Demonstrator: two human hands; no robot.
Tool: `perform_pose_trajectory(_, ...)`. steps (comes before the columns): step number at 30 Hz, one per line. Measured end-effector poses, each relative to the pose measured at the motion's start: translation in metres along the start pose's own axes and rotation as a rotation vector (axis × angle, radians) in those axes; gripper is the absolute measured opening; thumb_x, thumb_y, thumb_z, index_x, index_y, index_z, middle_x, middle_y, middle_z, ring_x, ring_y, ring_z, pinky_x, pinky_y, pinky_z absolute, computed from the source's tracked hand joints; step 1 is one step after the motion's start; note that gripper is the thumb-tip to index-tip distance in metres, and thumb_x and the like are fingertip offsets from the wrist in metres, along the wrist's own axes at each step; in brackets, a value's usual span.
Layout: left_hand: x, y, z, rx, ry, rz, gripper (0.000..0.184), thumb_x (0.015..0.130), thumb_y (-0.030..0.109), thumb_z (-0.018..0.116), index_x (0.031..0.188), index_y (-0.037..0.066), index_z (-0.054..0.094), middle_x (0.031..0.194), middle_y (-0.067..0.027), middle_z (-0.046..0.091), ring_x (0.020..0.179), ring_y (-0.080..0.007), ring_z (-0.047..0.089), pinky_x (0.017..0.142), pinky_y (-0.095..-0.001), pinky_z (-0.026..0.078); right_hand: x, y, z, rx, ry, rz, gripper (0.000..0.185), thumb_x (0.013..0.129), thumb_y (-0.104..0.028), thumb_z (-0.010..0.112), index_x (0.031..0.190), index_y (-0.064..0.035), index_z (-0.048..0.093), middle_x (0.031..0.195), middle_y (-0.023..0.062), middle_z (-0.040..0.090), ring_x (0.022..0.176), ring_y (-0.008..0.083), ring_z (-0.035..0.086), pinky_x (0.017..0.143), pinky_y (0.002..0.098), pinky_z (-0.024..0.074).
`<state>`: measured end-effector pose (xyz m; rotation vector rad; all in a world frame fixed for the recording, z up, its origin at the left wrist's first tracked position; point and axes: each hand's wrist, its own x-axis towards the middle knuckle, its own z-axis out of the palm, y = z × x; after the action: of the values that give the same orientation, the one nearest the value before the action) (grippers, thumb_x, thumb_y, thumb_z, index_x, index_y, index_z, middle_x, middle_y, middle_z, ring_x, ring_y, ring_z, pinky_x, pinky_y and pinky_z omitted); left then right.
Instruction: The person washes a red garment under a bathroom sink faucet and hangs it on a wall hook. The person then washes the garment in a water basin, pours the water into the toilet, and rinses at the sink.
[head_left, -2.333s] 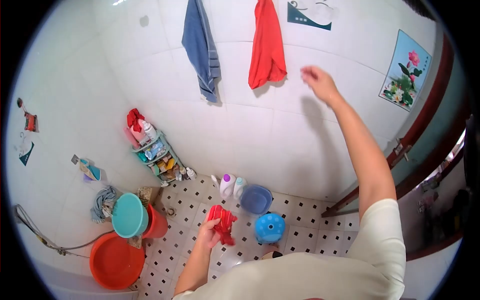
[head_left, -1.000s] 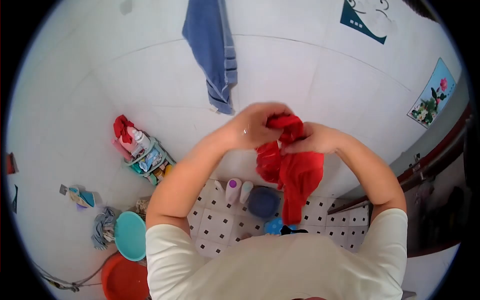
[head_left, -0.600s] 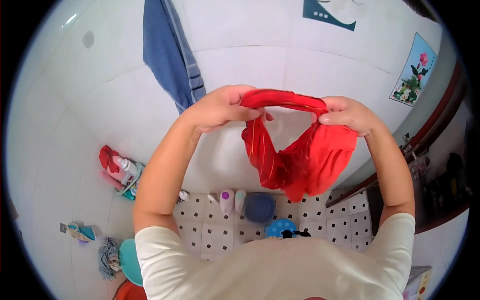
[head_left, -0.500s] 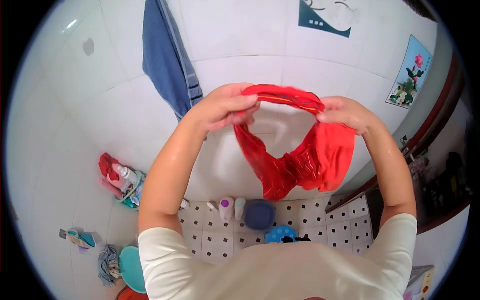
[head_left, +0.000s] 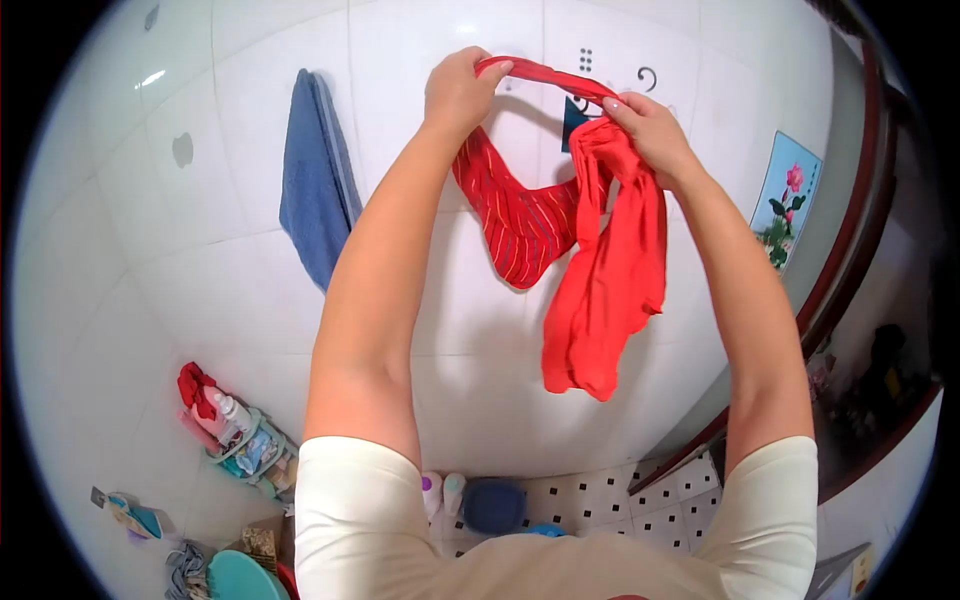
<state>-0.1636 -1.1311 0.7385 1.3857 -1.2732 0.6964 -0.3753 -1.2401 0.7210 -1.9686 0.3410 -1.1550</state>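
Note:
My left hand point(head_left: 460, 95) is raised high before the tiled wall, fingers closed on one end of the rolled upper edge of a red garment point(head_left: 610, 290). At the other end of that stretched edge, my right hand point(head_left: 648, 130) pinches the cloth, thumb on top. A striped red part with thin yellow and dark lines sags in a loop below my hands. Plain red cloth hangs in long folds beneath the right one. What kind of garment this is cannot be made out.
A blue towel point(head_left: 312, 185) hangs on the wall at left. Lower left are a rack of bottles point(head_left: 250, 440) and a turquoise basin point(head_left: 240, 577). On the dotted floor stand a dark blue tub point(head_left: 494, 506) and bottles point(head_left: 453, 494). A doorway point(head_left: 870, 370) is at right.
Both hands have risen, carrying the garment higher up the wall. Its plain red part now hangs down longer below my right hand, and the striped part shows more openly. The view has shifted.

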Motion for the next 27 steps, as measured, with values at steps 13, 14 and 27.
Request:
perform_pose_trajectory(13,0.011,-0.027,0.037,0.218,0.379,0.209,0.020,0.081,0.027,0.058,0.085,0.009,0.052,0.082,-0.0108,0.059,0.072,-0.0301,0.057,0.059,-0.0391,0.045,0.061,0.039,0.016,0.106,0.081,0.083,0.024,0.089,-0.023,0.052,0.094,0.0004,0.059,0.077,0.0028,0.056,0.066,0.0095,0.050,0.059,0.0239,0.0423)
perform_pose_trajectory(14,0.014,-0.029,0.032,0.150,0.372,0.280,0.020,0.081,0.026,0.059,0.086,0.009,0.051,0.075,-0.0107,0.058,0.067,-0.0314,0.057,0.058,-0.0392,0.044,0.069,0.046,0.014,0.148,0.065,0.028,0.024,0.089,-0.022,0.051,0.096,0.0004,0.058,0.080,0.0034,0.058,0.067,0.0097,0.051,0.060,0.0239,0.0433)
perform_pose_trajectory(27,-0.006,-0.030,0.037,0.387,0.090,0.135,0.016,0.081,0.025,0.057,0.088,0.011,0.054,0.076,-0.0126,0.061,0.071,-0.0336,0.058,0.064,-0.0403,0.046,0.050,0.056,0.012,-0.263,-0.036,0.083,0.026,0.085,-0.025,0.057,0.088,0.0003,0.062,0.072,0.0025,0.058,0.061,0.0092,0.049,0.058,0.0251,0.0415)
